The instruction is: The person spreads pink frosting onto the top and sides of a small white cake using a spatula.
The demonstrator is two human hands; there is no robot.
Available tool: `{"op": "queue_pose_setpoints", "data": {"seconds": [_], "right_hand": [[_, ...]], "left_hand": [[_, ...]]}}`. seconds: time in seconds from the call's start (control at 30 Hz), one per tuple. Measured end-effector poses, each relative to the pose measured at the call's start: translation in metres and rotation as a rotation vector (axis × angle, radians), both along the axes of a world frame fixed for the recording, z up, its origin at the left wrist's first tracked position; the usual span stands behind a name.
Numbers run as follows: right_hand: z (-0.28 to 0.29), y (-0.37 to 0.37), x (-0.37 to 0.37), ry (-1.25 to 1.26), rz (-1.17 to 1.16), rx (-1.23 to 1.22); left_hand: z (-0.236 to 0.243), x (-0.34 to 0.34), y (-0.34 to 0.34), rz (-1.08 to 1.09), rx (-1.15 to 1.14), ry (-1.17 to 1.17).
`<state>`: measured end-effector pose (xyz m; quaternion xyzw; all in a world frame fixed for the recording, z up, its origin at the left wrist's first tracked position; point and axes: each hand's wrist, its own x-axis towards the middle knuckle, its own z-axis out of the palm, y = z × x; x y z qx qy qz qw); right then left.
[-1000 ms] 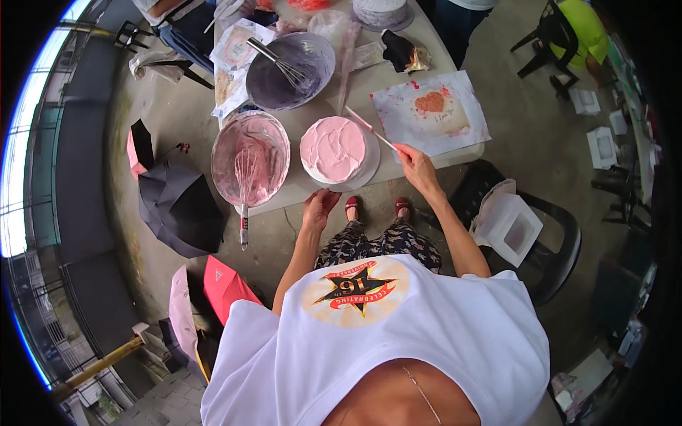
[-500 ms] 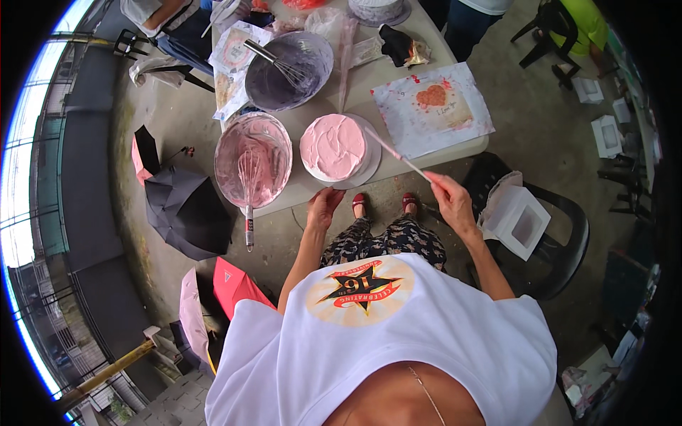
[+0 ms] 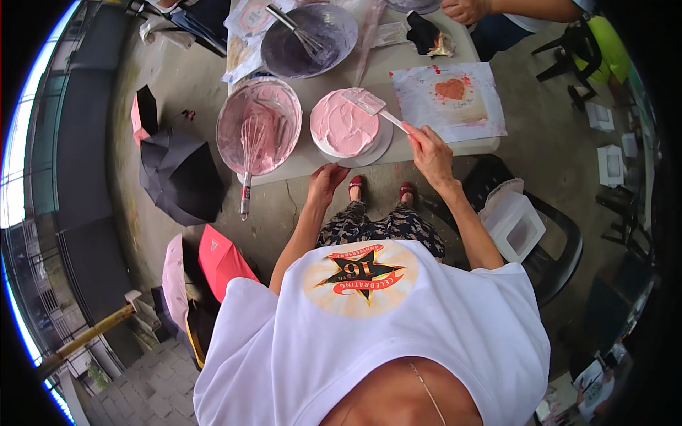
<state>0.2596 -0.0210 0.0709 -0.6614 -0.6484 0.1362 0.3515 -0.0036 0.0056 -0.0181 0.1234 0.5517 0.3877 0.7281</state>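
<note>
A round cake (image 3: 342, 122) covered in pink cream stands on a pale round board (image 3: 382, 146) at the table's near edge. My right hand (image 3: 431, 156) is closed round the handle of a spatula (image 3: 365, 101). Its flat blade, smeared with pink, lies over the far right part of the cake's top. At the board's near rim, my left hand (image 3: 327, 181) is closed, fingertips gripping the edge from below; part of the fingers is hidden. To the left sits a metal bowl (image 3: 288, 145) with pink cream and a whisk (image 3: 246, 188) leaning out over the front.
Behind stands a larger bowl (image 3: 341, 60) with greyish-purple cream and another whisk (image 3: 291, 28). A stained paper sheet (image 3: 483, 117) with a red heart lies right of the cake. Another person's hand (image 3: 465, 10) is at the far side. A black chair (image 3: 561, 263) holds a white box (image 3: 515, 227).
My right hand has brought the spatula from beside the cake onto its top, blade now tilted flat. My left hand stays at the board's rim. The other person's hand has come into view.
</note>
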Motion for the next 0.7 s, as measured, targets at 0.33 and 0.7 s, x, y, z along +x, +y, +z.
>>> {"op": "queue_pose_setpoints", "data": {"seconds": [0.33,0.7], "right_hand": [[0.005,-0.034,-0.005,-0.064,0.147,-0.037],[0.032,-0.042,0.024,-0.105,0.351,0.025]], "left_hand": [[0.001,0.003,-0.002,0.016,-0.03,0.043],[0.002,0.002,-0.001,0.04,-0.033,0.023]]}}
